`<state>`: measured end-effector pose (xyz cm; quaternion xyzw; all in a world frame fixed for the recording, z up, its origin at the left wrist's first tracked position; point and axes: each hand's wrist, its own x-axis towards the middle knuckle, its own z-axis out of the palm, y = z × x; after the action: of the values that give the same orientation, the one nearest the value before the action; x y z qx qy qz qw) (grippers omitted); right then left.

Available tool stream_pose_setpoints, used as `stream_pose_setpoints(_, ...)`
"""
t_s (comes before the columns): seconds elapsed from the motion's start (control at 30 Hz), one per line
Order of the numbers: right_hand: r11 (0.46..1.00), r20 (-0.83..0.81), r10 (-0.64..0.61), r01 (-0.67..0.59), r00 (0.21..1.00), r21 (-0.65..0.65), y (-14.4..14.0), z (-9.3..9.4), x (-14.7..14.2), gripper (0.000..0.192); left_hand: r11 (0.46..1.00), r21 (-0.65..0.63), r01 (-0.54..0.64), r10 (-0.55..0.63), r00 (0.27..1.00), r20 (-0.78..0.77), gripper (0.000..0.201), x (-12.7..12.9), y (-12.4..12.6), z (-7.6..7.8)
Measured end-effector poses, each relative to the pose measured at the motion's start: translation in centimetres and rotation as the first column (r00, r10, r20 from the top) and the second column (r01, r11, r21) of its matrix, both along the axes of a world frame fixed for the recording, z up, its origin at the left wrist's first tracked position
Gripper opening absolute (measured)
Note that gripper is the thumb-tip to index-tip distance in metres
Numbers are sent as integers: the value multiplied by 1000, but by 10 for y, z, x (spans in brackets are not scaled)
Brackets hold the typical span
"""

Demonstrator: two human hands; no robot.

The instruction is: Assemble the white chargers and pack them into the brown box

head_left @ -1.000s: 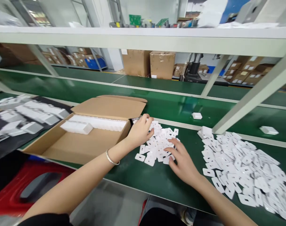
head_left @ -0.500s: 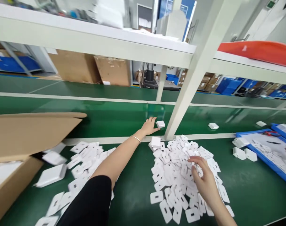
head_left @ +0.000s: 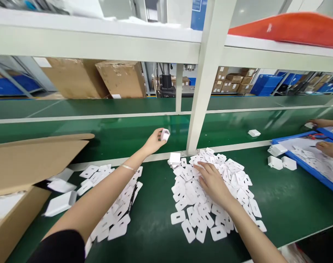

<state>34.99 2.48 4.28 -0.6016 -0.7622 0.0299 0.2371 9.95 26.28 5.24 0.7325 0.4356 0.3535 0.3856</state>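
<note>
Left hand (head_left: 155, 141): closed, fingers gripping a white housing (head_left: 165, 134) over the green belt (head_left: 122, 135). Right hand (head_left: 213, 182) at its 4 o'clock: open, palm down, fingers loosely bent, on or just above a heap of white plates (head_left: 186, 195); can't tell if it's pressing. White block (head_left: 174, 158) at right hand's 10 o'clock, at heap's far edge. From left hand: second plate heap (head_left: 118, 219) at 7 o'clock on the worktop (head_left: 152, 226), partly behind the forearm; open carton (head_left: 23, 219) at 8; loose white piece (head_left: 254, 133) on belt at 3. From right hand: three white housings (head_left: 275, 163) between 2 and 3 o'clock, just beside a blue tray (head_left: 314, 173). Co-worker's hand (head_left: 329, 149) over tray, another (head_left: 317, 122) at a white piece on belt.
</note>
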Motion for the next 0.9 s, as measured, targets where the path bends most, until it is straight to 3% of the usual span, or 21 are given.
stream_pose_setpoints(0.1, 999, 98, 30, -27, 995, -32, 18, 0, 2, 39, 996, -89, 10, 5, 986, 169, 49, -39, -64, 5)
stream_pose_setpoints(0.17, 998, 125, 47, -43, 991, -37, 25, 1, 4, 31, 980, -188, 66, 15, 916, 400, 46, -57, -111, 4)
stream_pose_setpoints(0.27, 999, 76, 34, -36, 997, 19, 28, 11, -5, 23, 990, -115, 85, -22, 885, 466, 36, -72, -173, -3)
stream_pose_setpoints(0.37, 997, -128, 64, -57, 990, 57, 21, 30, -33, 25, 995, -1, 100, -90, 900, 427, 26, -76, -212, -8)
stream_pose_setpoints(0.5, 971, -375, 234, -232, 897, 51, 1, 59, -88, 29, 986, 72, 148, -164, 925, 342, 30, -77, -231, -11)
stream_pose_setpoints(0.6, 930, -396, 350, -366, 849, 37, -12, 72, -120, 32, 986, 93, 138, -161, 935, 316, 30, -80, -234, -10)
stream_pose_setpoints(0.77, 901, -247, 428, -430, 870, 46, -18, 68, -140, 40, 967, 57, 247, -250, 897, 365, 32, -88, -236, -9)
stream_pose_setpoints(0.9, 881, -328, 451, -472, 830, 18, -15, 58, -144, 41, 983, 22, 183, -178, 909, 378, 32, -89, -239, -11)
